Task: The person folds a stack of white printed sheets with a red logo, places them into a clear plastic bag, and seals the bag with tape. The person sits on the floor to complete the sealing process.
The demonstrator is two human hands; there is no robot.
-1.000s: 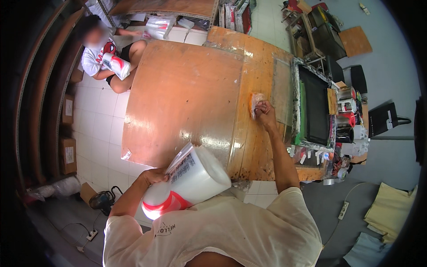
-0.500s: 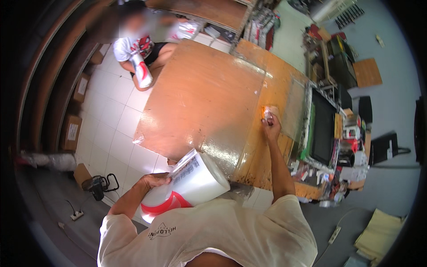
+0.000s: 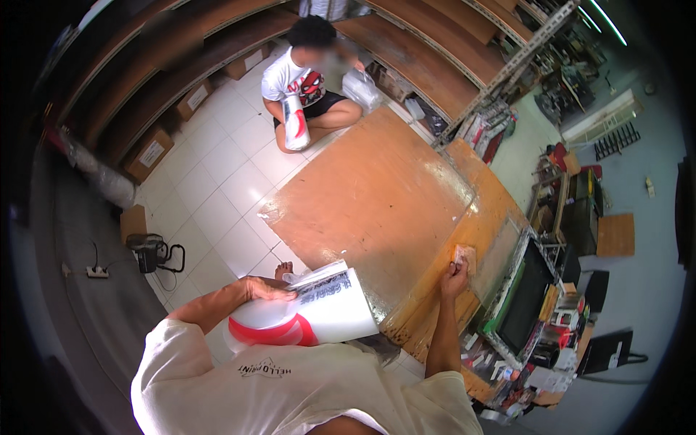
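A wide wooden table with a person at its near edge, both hands busy.

The table stands on a white tiled floor; a second person sits on the tiles past its far corner. A white-and-red bundle of sheets lies against the chest at the table's near corner, the left hand grasping its top. The right hand is clenched on a small orange cloth on the tabletop, near the monitor.
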